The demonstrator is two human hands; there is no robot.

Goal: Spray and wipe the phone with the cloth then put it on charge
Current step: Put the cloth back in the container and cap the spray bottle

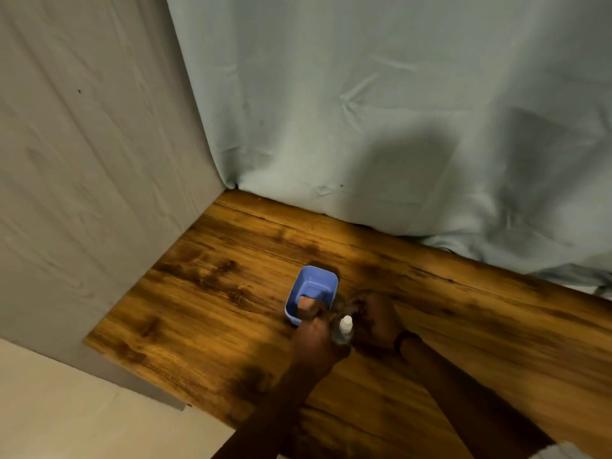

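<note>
My left hand reaches into a small blue plastic tub on the wooden table. Its fingers close on a peach-brown bundle, apparently the cloth, at the tub's near end. A small clear spray bottle with a white cap stands upright between my two hands, close against the left one. My right hand, with a dark band at the wrist, rests on the table just right of the bottle. Its fingers are curled over something dark that I cannot make out. No phone or charger shows clearly.
A pale blue-green sheet hangs behind the table and bunches on its far edge at the right. A grey panel walls off the left side. The table's near-left edge drops to a pale floor.
</note>
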